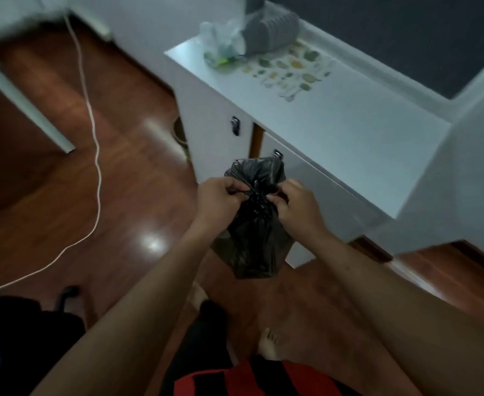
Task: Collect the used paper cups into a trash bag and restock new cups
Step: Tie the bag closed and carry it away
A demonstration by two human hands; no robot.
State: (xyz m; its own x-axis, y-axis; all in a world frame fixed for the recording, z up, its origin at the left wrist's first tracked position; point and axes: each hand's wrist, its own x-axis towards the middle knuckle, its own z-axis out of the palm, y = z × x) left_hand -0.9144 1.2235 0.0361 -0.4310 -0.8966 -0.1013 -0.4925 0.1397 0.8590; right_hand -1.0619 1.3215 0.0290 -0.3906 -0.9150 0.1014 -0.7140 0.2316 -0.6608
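Note:
A black trash bag (252, 238) hangs in the air in front of me, bulging at the bottom, its neck gathered at the top. My left hand (220, 198) pinches a strand of the bag's neck on the left side. On the right side my right hand (292, 201) pinches the other strand. Both hands sit close together at the knot area. What is inside the bag is hidden. No paper cups can be made out.
A white cabinet (349, 115) with a patterned mat stands right behind the bag. On its far end lie a clear plastic bag (223, 44) and a grey rack (272, 32). A white cable (95, 155) snakes over the wooden floor at left.

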